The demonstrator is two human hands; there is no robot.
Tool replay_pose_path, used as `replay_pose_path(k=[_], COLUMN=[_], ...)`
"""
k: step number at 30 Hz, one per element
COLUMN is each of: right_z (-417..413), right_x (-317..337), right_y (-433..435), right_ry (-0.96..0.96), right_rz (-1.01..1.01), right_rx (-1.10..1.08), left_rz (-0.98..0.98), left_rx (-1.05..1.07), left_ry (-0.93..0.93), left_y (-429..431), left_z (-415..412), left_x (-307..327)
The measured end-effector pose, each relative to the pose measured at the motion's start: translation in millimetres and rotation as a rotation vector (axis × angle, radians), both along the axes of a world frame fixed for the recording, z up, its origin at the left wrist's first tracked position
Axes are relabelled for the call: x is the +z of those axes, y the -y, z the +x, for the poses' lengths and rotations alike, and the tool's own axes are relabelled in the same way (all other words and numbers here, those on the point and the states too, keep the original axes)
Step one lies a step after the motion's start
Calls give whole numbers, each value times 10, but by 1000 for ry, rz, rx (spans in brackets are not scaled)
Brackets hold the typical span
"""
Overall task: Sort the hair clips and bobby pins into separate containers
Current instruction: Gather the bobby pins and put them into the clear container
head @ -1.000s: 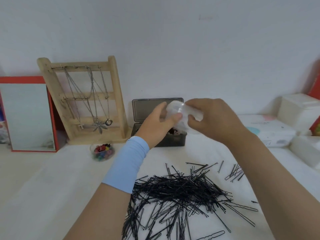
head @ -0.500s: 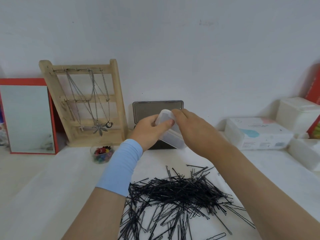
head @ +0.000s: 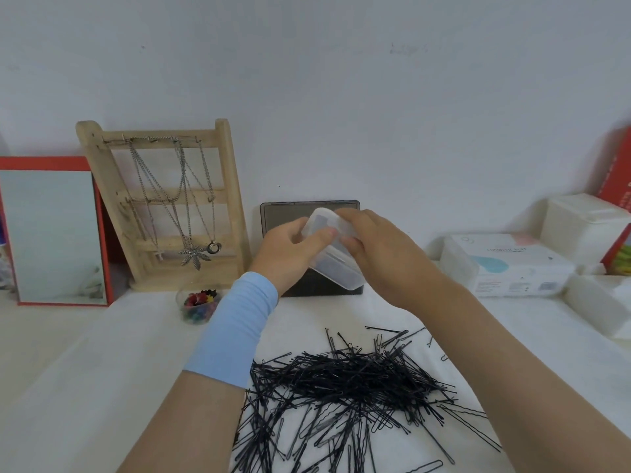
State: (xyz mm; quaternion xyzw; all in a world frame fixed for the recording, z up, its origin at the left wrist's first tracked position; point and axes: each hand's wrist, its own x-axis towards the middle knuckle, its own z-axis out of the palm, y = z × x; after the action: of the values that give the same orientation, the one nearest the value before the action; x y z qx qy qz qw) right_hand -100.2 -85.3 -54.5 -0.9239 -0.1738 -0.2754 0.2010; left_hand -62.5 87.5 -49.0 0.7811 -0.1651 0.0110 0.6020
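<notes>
A heap of black bobby pins [head: 345, 390] lies on the white cloth in front of me. Both hands hold a small clear plastic box [head: 336, 256] up above the table, tilted. My left hand [head: 290, 250] grips its left end with the thumb on the lid, and my right hand [head: 379, 249] grips its right side. Behind the hands stands an open dark grey case [head: 273, 216], mostly hidden, so its contents cannot be seen. A small clear cup of colourful hair clips [head: 199, 304] sits to the left.
A wooden jewellery stand [head: 164, 206] with necklaces leans against the wall at the left, beside a red-framed mirror [head: 51, 233]. White boxes [head: 505, 268] and a red box [head: 618, 186] stand at the right. A light blue band covers my left wrist.
The clear box has been turned and lowered slightly in my hands, from up in front of the case to tilted across it. My right hand now sits over its right side.
</notes>
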Motion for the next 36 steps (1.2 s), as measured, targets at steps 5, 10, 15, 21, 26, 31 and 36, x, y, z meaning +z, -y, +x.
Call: replay_pose_path(k=[5, 10, 15, 21, 26, 31, 36], right_z=[-29, -15, 9, -10, -24, -61, -54], right_x=[53, 128, 146, 156, 190, 223, 193], right_y=[10, 126, 347, 467, 405, 544, 809], right_ry=[34, -7, 81, -131, -581, -509, -493], right_rz=[-161, -114, 326, 514, 834, 698, 529], right_rx=[-111, -173, -224, -461, -61, -74, -185], left_rz=[24, 26, -35, -168, -263, -61, 217], left_rx=[-40, -133, -247, -254, -279, -286, -220], left_ry=[-2, 41, -5, 18, 33, 3, 13], left_y=[2, -16, -104, -25, 82, 146, 492], left_z=[-25, -72, -30, 24, -20, 2, 66], left_x=[11, 35, 30, -26, -120, -114, -40])
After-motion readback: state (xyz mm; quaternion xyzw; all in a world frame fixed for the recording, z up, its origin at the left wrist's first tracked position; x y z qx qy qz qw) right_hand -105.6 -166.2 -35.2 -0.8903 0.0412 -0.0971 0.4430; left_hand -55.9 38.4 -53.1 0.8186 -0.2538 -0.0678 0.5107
